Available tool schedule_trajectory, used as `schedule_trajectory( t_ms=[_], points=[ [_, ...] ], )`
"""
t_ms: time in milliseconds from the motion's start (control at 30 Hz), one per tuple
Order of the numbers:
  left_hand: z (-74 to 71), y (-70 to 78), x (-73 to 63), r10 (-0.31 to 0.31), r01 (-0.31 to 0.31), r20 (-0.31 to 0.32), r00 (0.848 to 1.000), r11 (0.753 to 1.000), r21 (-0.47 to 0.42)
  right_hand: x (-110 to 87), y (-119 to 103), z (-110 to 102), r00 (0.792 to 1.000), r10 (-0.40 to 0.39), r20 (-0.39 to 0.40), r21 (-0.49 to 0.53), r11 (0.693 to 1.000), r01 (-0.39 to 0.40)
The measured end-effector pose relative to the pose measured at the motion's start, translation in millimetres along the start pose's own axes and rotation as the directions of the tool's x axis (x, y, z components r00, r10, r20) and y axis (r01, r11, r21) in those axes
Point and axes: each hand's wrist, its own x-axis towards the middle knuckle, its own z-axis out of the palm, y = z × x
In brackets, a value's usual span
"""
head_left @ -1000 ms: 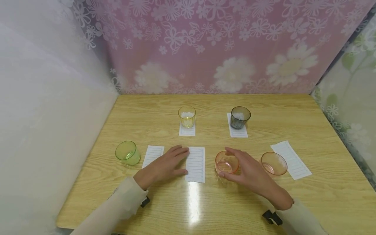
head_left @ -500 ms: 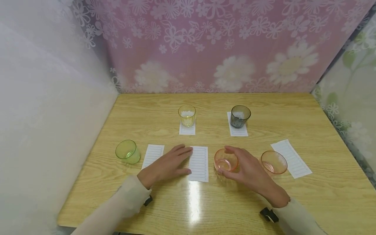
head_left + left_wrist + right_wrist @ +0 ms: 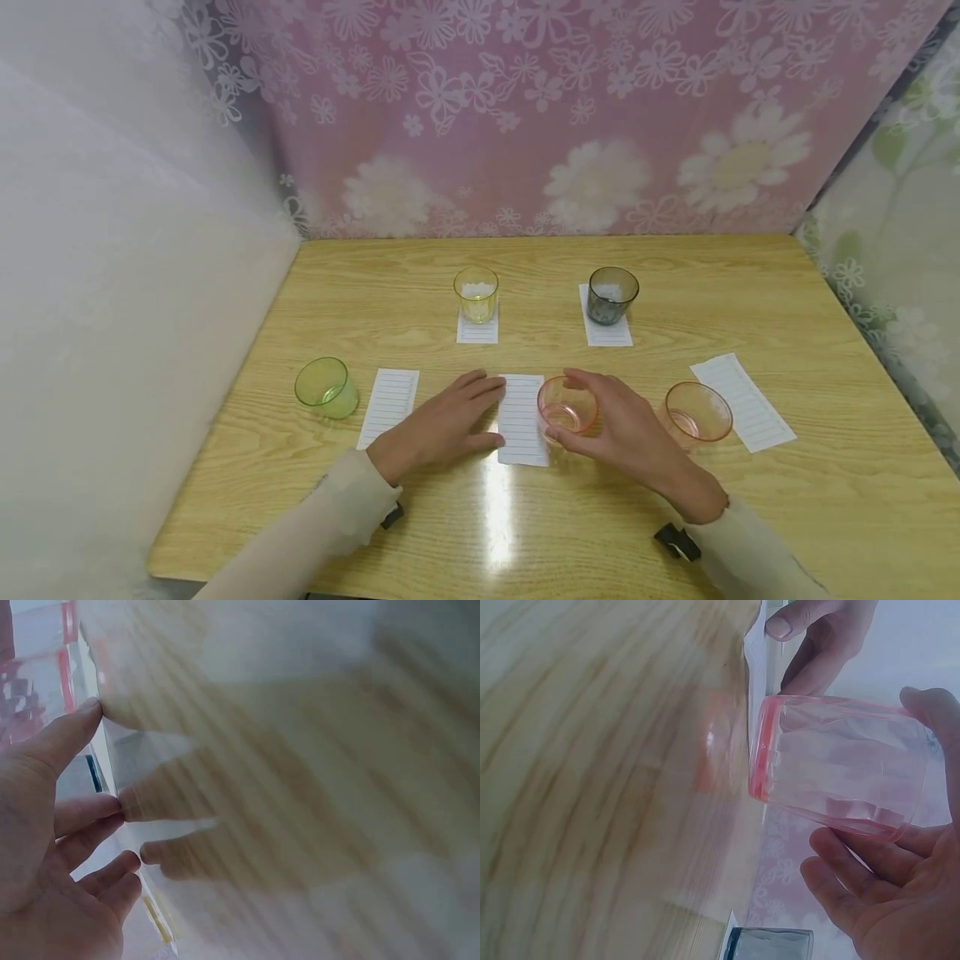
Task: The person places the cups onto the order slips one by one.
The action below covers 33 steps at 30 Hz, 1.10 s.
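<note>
The right hand (image 3: 630,421) is curved round a pink glass (image 3: 567,407), thumb on the near side and fingers on the far side. The glass is upright; its rim overlaps the right edge of the central slip (image 3: 520,423) in the head view. I cannot tell whether its base rests on that slip. The left hand (image 3: 450,419) is extended, thumb and fingers apart, with fingertips touching the slip's left edge; it grips nothing.

Adjacent items: the left slip (image 3: 390,400) lies behind the left hand, its lower end partly covered. A green glass (image 3: 327,390) stands just beyond it, to the left. On the opposite side, a second pink glass (image 3: 697,414) stands close beside the right wrist, obstructing that side. It overlaps the slanted slip (image 3: 746,408) in view; contact cannot be determined.

Farther out, a yellow glass (image 3: 477,298) and a grey glass (image 3: 611,298) each stand on a lined slip. All items are on a wood-grain table (image 3: 360,292). A pink floral curtain (image 3: 487,125) bounds the far edge.
</note>
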Motion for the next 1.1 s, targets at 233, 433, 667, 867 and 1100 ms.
schedule_trajectory(
  t_ms=[233, 433, 667, 867, 1100],
  points=[
    [2.4, 4.2, 3.2, 0.004, -0.004, -0.007, 1.000, 1.000, 0.022, 5.1, -5, 2, 1.000, 0.005, 0.009, 0.016, 1.000, -0.005],
    [5.4, 5.9, 6.5, 0.022, -0.021, -0.030, 0.999, 0.999, 0.038, 10.0, -8, 7, 1.000, 0.005, 0.029, 0.027, 1.000, -0.006],
    [9.1, 8.1, 9.2, 0.019, -0.017, -0.044, 0.999, 0.999, 0.041, 15.1, -12, 10, 0.999, -0.042, 0.020, 0.018, 0.999, 0.042],
    [8.9, 10.6, 10.1, 0.035, -0.033, -0.051, 0.998, 0.999, 0.030, 16.4, -14, 12, 0.999, -0.045, 0.022, 0.017, 0.999, 0.044],
    [9.8, 11.6, 10.6, 0.041, -0.040, -0.052, 0.998, 0.999, 0.029, 18.1, -15, 15, 0.999, -0.041, 0.034, 0.019, 0.999, 0.041]
  ],
)
